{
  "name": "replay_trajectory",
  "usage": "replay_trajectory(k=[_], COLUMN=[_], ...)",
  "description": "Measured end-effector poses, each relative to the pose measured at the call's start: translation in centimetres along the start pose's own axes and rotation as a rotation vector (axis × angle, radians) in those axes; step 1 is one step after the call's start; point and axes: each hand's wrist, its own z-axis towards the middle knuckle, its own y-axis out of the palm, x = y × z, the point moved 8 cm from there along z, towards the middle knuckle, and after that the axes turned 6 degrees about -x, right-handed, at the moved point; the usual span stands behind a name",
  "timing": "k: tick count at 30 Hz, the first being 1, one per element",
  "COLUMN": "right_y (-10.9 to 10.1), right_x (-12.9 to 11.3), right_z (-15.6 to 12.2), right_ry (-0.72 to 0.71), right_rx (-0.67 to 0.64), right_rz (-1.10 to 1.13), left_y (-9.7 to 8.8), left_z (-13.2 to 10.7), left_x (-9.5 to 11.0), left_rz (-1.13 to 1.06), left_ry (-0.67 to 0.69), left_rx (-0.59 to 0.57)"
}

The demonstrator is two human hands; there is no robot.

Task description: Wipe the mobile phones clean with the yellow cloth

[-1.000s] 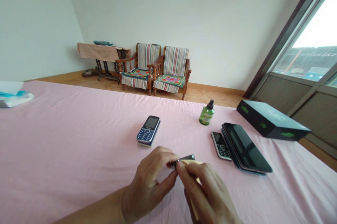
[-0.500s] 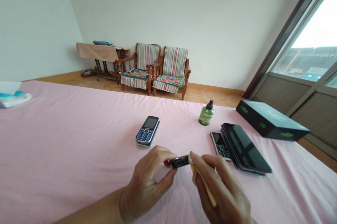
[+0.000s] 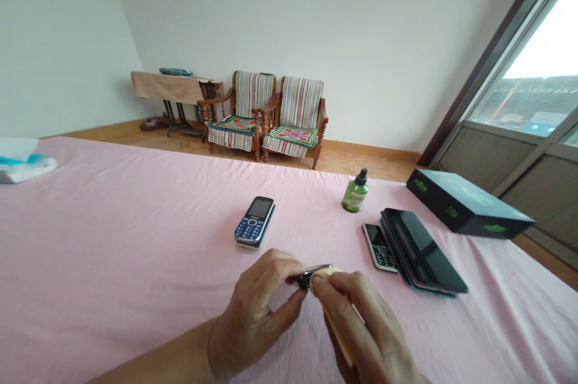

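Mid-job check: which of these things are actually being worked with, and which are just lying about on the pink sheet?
In use:
left hand, pinching a small black device
right hand, pressing a pale yellow strip against it

Lying about:
navy-keypad mobile phone
green spray bottle
small black keypad phone
flat black tablet
black box with green lettering

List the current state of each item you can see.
Left hand: pinching small black device
Right hand: pressing pale strip against the device
Blue keypad phone: face up, screen dark
Small keypad phone: face up
Black tablet: face up, screen dark
Green spray bottle: upright, capped
Black box: closed, lying flat
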Motion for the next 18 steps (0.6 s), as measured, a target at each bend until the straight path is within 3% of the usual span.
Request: replay_trajectory(k=[6, 18], right_y=[-0.6, 0.0], right_x=[-0.5, -0.1], right_z=[0.8, 0.8], right_ry=[-0.018, 0.055], right_rx=[-0.018, -0.021], right_rz=[-0.050, 0.107], left_y=[-0.1, -0.2], left_z=[0.2, 0.3], left_x=[0.3, 0.7], left_rz=[0.009, 0.003], left_ry=[0.029, 0.029], left_rx=[-0.004, 0.010])
